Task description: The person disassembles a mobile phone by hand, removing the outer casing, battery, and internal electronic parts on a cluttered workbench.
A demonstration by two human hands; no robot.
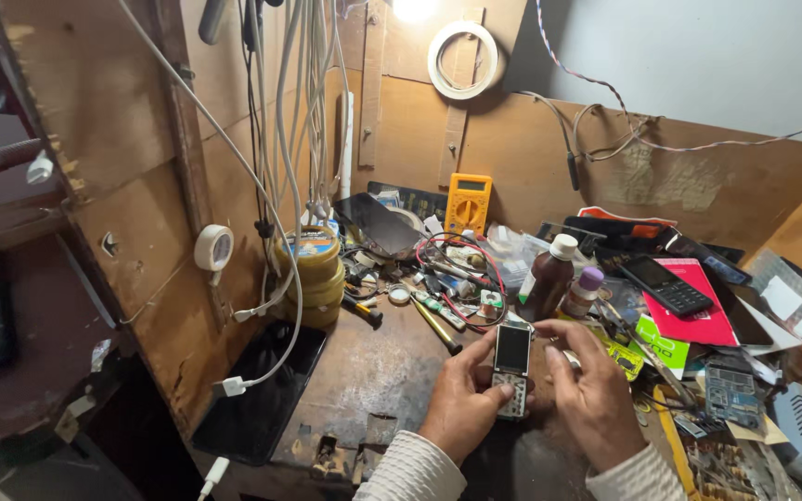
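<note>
Fingers of both hands hold keypad phone lengthwise, screen away.

A worn, stained wooden tabletop is enclosed by brown board panels, one at the left and one at the back. Above the back panel a pale grey wall is seen. A bright lamp is fixed at the top edge. White cables are hung down the left panel. At far left, dim reddish furniture, possibly a bench, is glimpsed.
</note>
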